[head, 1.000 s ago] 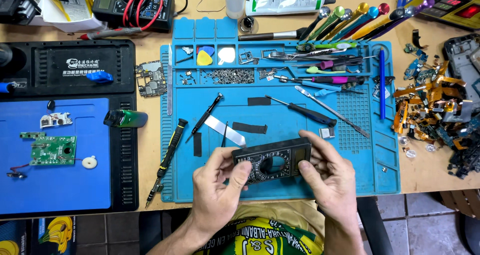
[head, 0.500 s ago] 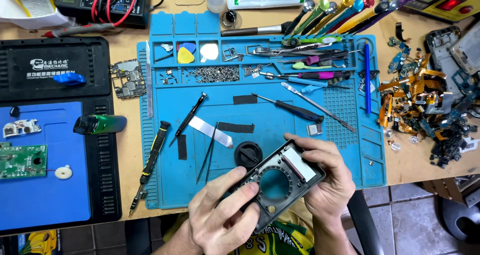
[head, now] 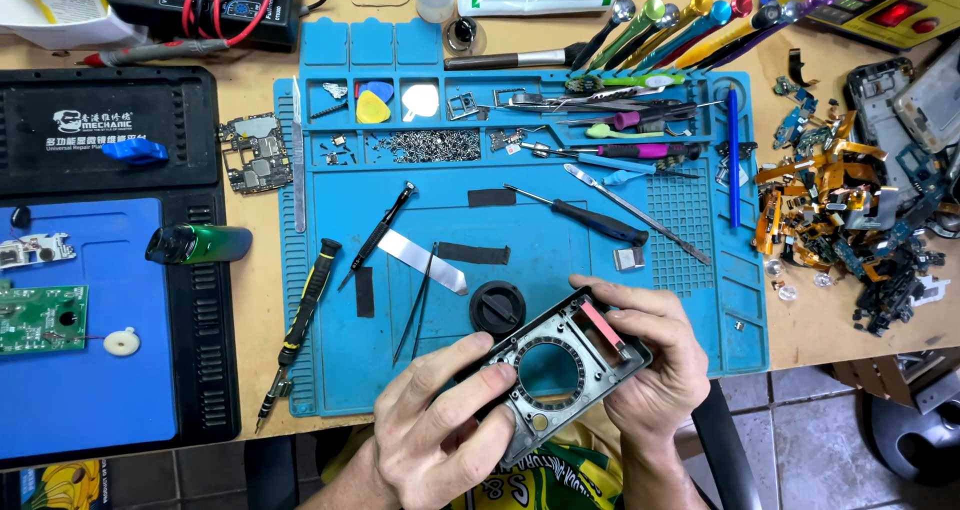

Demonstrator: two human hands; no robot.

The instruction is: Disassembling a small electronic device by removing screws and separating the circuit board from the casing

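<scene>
Since the earlier frame we note the dark case frame (head: 560, 370) has turned further, its round opening now facing up, held tilted over the near edge of the blue work mat (head: 330, 370). The left hand (head: 440, 430) pinches its lower-left edge and the right hand (head: 650, 360) clasps its upper-right end. We judge it light, stiff, thin-walled plastic, best gripped by the outer rims; a black round knob (head: 497, 306) lies just beyond it.

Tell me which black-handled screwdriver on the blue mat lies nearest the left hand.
The yellow-striped screwdriver at the mat's left edge, closest to the left hand. The other lies up-mat.
</scene>
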